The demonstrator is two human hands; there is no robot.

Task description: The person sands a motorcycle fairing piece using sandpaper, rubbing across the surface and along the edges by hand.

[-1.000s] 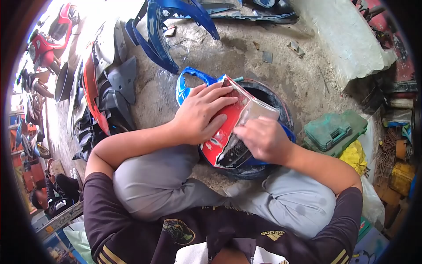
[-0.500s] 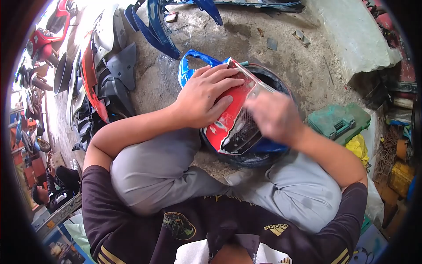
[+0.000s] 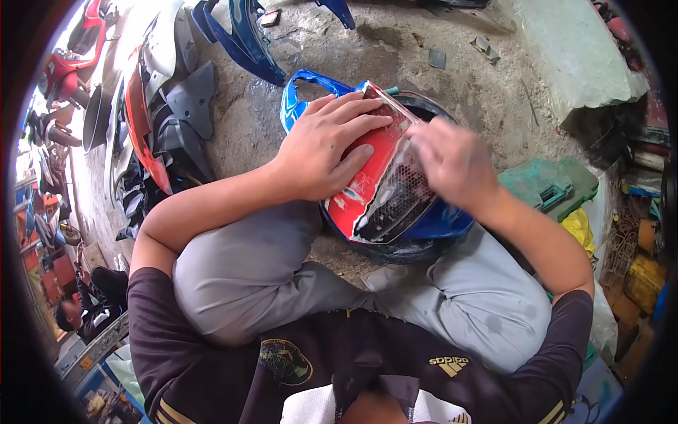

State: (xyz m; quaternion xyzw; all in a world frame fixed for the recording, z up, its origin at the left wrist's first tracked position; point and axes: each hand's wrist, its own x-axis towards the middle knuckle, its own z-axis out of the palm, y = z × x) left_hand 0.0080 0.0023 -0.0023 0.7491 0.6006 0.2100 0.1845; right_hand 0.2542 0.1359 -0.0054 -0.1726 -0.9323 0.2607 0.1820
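A glossy motorcycle body panel (image 3: 367, 185), blue with red and black mesh-pattern areas, sits in front of me between my knees. Whitish scuffs and a jagged pale edge show where the red meets the black. My left hand (image 3: 326, 147) lies flat on the red area, fingers stretched toward the upper edge. Over the panel's upper right edge is my right hand (image 3: 458, 164), its fingers curled together and slightly blurred; whatever they hold, if anything, is hidden. Beneath the panel is a round black rim (image 3: 424, 107), partly covered.
Dark blue panels (image 3: 247, 46) lie on the concrete floor ahead. Red, grey and black body parts (image 3: 159, 120) are piled at left. A green case (image 3: 540, 185) and yellow bag (image 3: 578, 230) sit at right, near a pale stone block (image 3: 579, 56). Another person (image 3: 92, 304) is at far left.
My right hand has moved up and to the right along the panel, uncovering more of the black mesh area. My left hand stays flat on the red. The view has shifted slightly.
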